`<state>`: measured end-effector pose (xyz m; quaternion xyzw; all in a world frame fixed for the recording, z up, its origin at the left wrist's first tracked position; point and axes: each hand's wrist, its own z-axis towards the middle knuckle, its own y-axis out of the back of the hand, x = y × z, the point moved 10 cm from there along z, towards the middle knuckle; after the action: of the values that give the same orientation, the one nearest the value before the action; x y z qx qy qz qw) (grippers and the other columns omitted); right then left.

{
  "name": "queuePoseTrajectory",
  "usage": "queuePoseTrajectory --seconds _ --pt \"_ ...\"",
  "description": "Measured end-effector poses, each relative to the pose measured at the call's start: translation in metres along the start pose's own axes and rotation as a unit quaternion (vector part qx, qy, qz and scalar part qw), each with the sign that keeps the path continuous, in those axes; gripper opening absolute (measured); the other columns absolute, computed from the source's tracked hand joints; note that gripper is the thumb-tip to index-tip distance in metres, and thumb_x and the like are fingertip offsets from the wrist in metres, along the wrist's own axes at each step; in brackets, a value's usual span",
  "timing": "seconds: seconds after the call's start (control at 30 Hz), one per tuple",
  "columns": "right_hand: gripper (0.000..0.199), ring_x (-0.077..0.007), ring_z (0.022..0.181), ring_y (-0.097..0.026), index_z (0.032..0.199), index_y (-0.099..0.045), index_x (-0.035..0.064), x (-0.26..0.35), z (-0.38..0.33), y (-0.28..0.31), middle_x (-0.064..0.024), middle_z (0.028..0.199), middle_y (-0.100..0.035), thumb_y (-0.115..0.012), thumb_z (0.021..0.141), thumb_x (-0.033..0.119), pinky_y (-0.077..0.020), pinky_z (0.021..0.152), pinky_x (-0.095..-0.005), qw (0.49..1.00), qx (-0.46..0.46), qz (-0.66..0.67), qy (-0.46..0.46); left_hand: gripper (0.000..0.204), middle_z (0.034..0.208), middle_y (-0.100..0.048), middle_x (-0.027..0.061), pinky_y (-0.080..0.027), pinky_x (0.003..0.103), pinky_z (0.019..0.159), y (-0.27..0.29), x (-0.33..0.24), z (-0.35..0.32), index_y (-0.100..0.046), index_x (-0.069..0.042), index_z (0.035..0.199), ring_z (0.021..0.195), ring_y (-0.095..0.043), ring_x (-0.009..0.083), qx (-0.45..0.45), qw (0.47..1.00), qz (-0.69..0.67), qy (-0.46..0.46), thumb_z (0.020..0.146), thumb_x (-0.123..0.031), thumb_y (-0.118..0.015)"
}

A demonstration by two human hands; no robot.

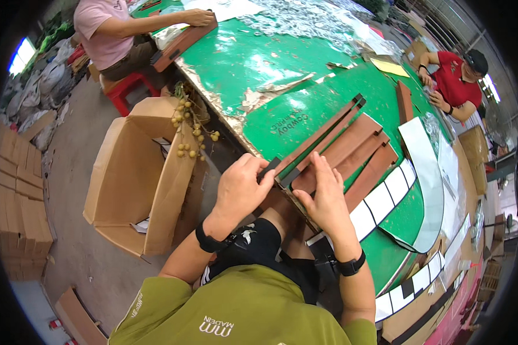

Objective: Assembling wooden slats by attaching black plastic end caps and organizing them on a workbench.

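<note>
Olive shirt (259, 305) | brown strip (313, 140), long axis pointing forward-right | left hand (239, 185) pinching black piece (270, 168) | right hand (327, 198) spread

Two bare hands, the left hand (240, 187) and the right hand (326, 198); two black wristbands (351, 265); one dark piece (271, 167) in the left. At least four brown wooden pieces (351, 141) beside them, one green surface (224, 69). Two co-workers (106, 29), one red stool (122, 98), one cap (476, 61), one yellow sheet (389, 67). One open cardboard box (112, 184), one fruit bunch (187, 105), over ten fruits.
</note>
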<state>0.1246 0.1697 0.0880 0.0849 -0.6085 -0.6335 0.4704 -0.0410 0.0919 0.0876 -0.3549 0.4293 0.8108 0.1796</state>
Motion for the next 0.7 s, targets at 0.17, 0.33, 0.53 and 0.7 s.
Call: queuePoseTrajectory --seconds 0.17,0.33,0.53,0.7 --pt "0.089 -0.0380 0.143 -0.040 0.152 -0.033 0.0025 0.003 -0.001 -0.010 -0.0222 0.146 -0.049 -0.081 0.079 0.020 -0.0276 0.116 -0.0582 1.000 0.007 0.002 0.012 0.017 0.087 -0.065 0.0127 -0.055 0.037 0.069 -0.006 -0.010 0.008 -0.068 0.000 0.096 0.076 -0.068 0.0267 0.000 0.999 0.035 -0.030 0.084 -0.012 -0.073" --pt "0.088 -0.0365 0.143 -0.041 0.152 -0.034 0.0034 0.011 0.003 -0.018 -0.0194 0.145 -0.050 -0.082 0.079 0.019 -0.0264 0.117 -0.0585 1.000 0.013 0.001 0.023 0.018 0.090 -0.065 0.0127 -0.054 0.039 0.069 -0.016 -0.018 0.016 -0.069 -0.001 0.093 0.076 -0.066 0.0299 0.027 0.997 0.062 -0.026 0.083 -0.015 -0.074" --pt "0.087 -0.0356 0.141 -0.044 0.150 -0.036 0.0018 0.012 0.005 -0.019 -0.0168 0.144 -0.053 -0.082 0.078 0.016 -0.0273 0.117 -0.0579 0.999 0.004 -0.017 0.031 0.018 0.089 -0.066 0.0116 -0.054 0.040 0.067 -0.027 -0.016 0.015 -0.070 -0.002 0.092 0.074 -0.067 0.0296 0.033 0.992 0.117 -0.018 0.083 -0.017 -0.075" --pt "0.087 -0.0354 0.140 -0.045 0.149 -0.037 0.0014 0.011 0.004 -0.019 -0.0168 0.143 -0.054 -0.082 0.077 0.015 -0.0290 0.116 -0.0573 0.999 -0.005 -0.027 0.036 0.018 0.092 -0.066 0.0121 -0.055 0.040 0.070 -0.029 -0.018 0.013 -0.070 -0.003 0.094 0.078 -0.067 0.0310 0.044 0.993 0.110 -0.024 0.084 -0.017 -0.074"
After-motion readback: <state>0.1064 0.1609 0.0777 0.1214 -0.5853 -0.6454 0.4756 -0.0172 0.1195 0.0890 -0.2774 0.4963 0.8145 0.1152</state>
